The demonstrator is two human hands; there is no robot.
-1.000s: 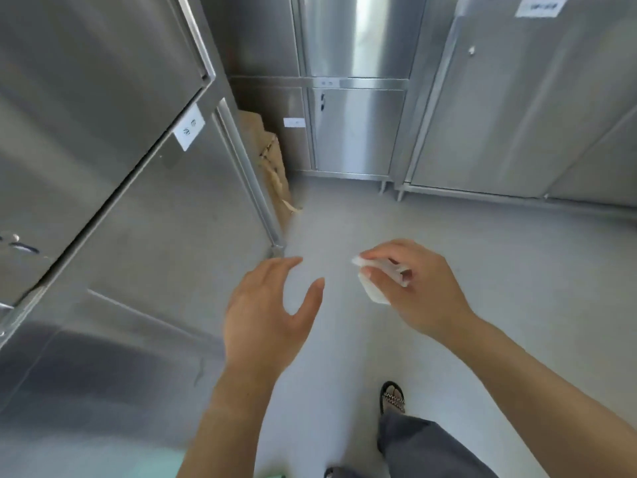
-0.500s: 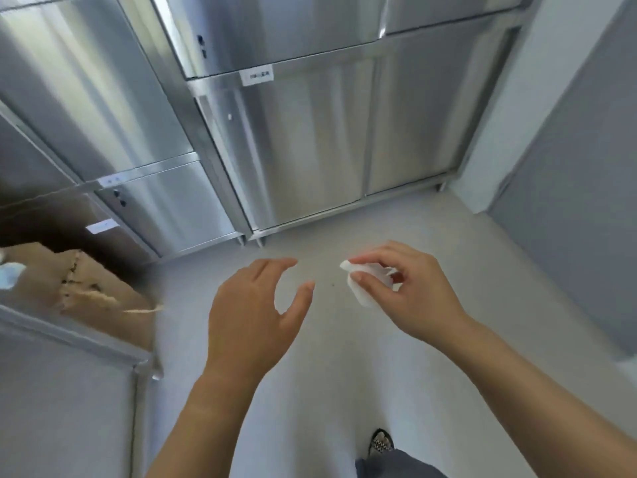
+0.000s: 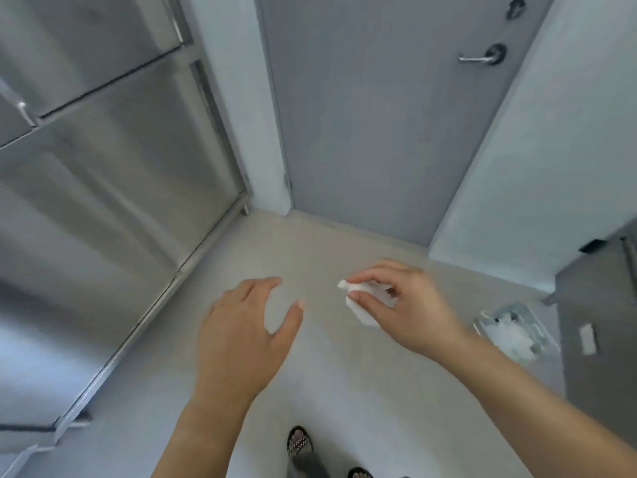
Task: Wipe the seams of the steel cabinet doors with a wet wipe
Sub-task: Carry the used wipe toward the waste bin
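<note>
Here, steel cabinet doors [image 3: 103, 160] fill the left, a grey door [image 3: 372, 115] upper centre; the right hand [image 3: 403, 305] pinches a wet wipe [image 3: 358, 305] over pale floor [image 3: 344, 391], the left hand [image 3: 244, 336] relaxed, holding nothing.

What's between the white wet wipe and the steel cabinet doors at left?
In the head view, the empty left hand and bare grey floor separate the white wet wipe from the steel cabinet doors.

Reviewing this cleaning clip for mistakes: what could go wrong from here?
The small white wet wipe is only pinched by fingers of the right hand above the pale grey floor; it could slip and land there dirty. The clear container of white wads lies on the floor near the black sandalled foot; a step to the right might kick it.
</note>
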